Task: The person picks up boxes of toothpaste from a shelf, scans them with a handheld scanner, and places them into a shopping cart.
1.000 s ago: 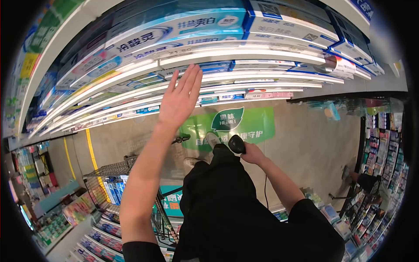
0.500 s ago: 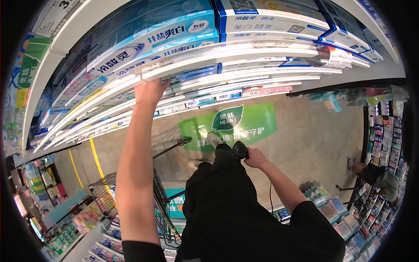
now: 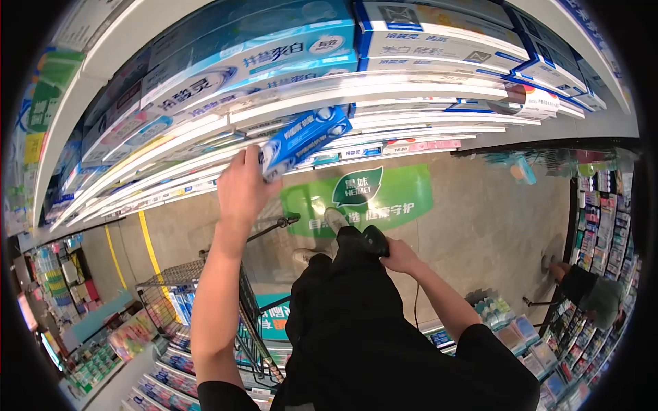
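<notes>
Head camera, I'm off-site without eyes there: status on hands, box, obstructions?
Left hand gripping blue toothpaste box by one end, before the shelves. Right hand on black handheld scanner. Wire cart nearby, not blocking the box.

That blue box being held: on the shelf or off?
At least mostly off: the left hand holds one end, the blue box covering lower shelf edges.

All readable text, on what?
"黑妹 HEIMEI": green floor sticker
"自…选 健康守护": same
"冷酸灵 井盐爽白 有效": teal box
"冷酸灵 美白酵素": white box
"18.80": price tag
Too blurred/small: blue box in left hand, other labels.
</notes>
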Demonstrator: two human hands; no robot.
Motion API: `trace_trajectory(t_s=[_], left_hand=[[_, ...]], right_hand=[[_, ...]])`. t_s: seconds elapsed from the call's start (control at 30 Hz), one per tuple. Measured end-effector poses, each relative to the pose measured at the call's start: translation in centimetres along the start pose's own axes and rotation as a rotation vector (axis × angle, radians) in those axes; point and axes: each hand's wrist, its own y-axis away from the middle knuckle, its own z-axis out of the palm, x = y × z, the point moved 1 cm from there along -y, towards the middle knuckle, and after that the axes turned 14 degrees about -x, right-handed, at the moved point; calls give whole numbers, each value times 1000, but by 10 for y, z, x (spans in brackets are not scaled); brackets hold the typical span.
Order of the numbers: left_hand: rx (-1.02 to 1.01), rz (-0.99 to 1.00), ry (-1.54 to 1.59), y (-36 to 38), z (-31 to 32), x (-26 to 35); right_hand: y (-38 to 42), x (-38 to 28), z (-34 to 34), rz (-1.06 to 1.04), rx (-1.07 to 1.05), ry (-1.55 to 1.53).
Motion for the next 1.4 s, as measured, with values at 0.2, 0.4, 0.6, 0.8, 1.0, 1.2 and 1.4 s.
trace_trajectory(t_s=[0.2, 0.4, 0.6, 0.8, 1.0, 1.2, 1.4], left_hand=[[-449, -179, 1049, 105, 21, -45], [-326, -231, 1480, 206, 30, -69], [-216, -307, 1608, 301, 64, -80], [172, -273, 1921, 403, 109, -75], [556, -409, 2168, 504, 139, -94], [827, -585, 2094, 584, 157, -178], [845, -813, 1860, 650, 195, -374]], right_hand=[[32, -100, -48, -571, -57, -195], [43, -203, -70, -860, -238, -79], [34, -264, -36, -982, -256, 7], [20, -295, 29, -847, -500, 140], [3, -332, 122, -806, -578, 316], [-9, -362, 228, -859, -509, 670], [1, -360, 301, -569, -511, 661]])
